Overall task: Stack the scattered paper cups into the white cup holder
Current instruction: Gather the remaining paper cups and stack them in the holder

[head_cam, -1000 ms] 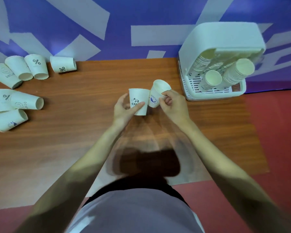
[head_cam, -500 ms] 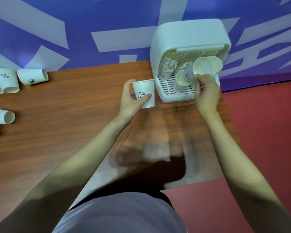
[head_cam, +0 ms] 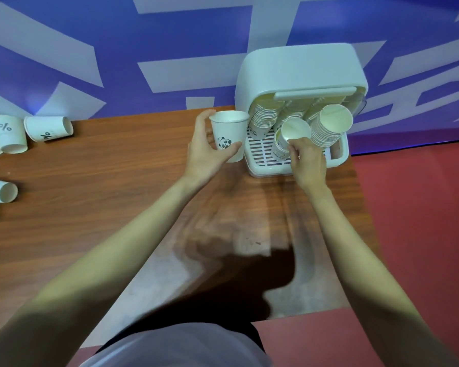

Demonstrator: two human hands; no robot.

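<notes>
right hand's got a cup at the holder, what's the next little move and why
Probably push that cup further onto the middle stack and let go. The right hand pinches it at the front of the white cup holder, mouth facing out like the stacked cups, but it looks not fully seated. The left hand already holds the panda cup ready beside the holder for the next turn.

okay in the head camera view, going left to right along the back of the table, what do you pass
Loose cups lying with percent marks → left hand holding the panda cup → white cup holder, where the right hand holds a cup at the middle stack, with the tallest stack furthest right.
</notes>
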